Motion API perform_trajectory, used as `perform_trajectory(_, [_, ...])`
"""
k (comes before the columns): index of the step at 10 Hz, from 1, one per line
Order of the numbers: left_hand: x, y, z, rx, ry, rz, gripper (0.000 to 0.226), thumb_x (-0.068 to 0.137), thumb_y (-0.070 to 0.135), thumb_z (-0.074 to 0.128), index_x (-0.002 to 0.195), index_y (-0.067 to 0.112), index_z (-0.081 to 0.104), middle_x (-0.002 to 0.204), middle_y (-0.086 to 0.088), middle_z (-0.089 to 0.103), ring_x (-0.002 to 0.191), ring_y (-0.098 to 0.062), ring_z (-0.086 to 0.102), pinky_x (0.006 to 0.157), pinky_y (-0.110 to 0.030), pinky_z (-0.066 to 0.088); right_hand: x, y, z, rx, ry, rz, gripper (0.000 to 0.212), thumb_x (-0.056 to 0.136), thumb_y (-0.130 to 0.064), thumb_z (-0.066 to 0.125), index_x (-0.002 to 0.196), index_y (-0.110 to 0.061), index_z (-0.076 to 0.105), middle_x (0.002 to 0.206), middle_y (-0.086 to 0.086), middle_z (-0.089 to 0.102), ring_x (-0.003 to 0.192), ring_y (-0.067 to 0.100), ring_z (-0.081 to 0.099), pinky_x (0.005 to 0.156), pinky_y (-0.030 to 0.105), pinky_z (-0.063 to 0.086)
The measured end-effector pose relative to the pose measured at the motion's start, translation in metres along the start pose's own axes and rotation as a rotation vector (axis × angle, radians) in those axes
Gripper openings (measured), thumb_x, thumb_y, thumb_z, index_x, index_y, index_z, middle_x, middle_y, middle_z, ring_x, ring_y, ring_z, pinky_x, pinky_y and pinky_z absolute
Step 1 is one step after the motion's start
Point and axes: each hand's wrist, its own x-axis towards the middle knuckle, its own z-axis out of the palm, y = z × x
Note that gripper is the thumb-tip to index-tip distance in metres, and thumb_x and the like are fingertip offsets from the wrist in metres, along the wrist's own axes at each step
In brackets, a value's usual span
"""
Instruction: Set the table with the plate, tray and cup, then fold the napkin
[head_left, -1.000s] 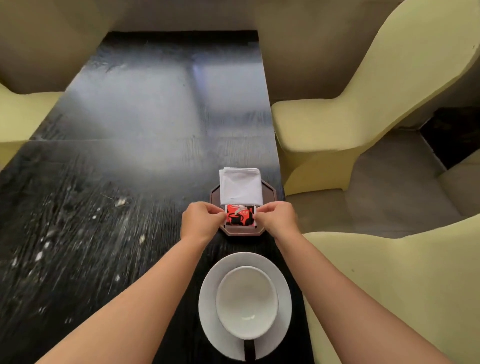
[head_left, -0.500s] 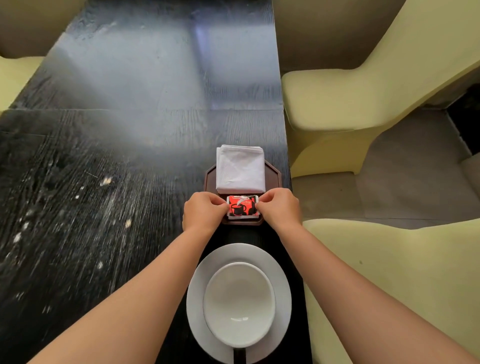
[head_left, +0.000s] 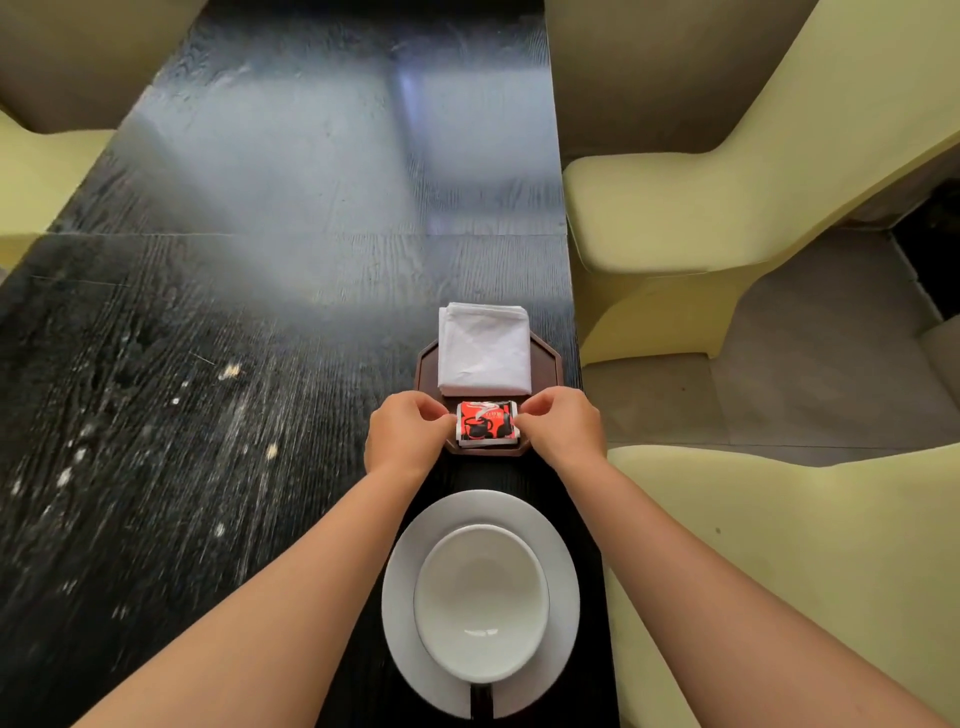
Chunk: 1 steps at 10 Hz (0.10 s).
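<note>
- Red sachet (head_left: 487, 423) on near end of brown tray (head_left: 548, 358), pinched between left hand (head_left: 405, 439) and right hand (head_left: 563, 428).
- Folded white napkin (head_left: 484, 349) on tray's far end.
- Cup (head_left: 481, 603) on plate (head_left: 563, 582) nearer; dark handle partly cut off.
- Sachet print unreadable.
</note>
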Motion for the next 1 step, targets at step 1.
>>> perform_trajectory(1, [-0.0075,0.0141,-0.0237,0.029,-0.051,0.060,0.008,0.082,0.023,0.065,0.087,0.018,0.069,0.090,-0.002,0.070,0.086,-0.018,0.061,0.080,-0.031,0.048,-0.0137,-0.0129,-0.0170,-0.038,-0.084,-0.026,0.014,0.081,-0.016,0.064,0.093,-0.017,0.069,0.105,0.004,0.069,0.101,0.022,0.060,0.084,0.032,0.049])
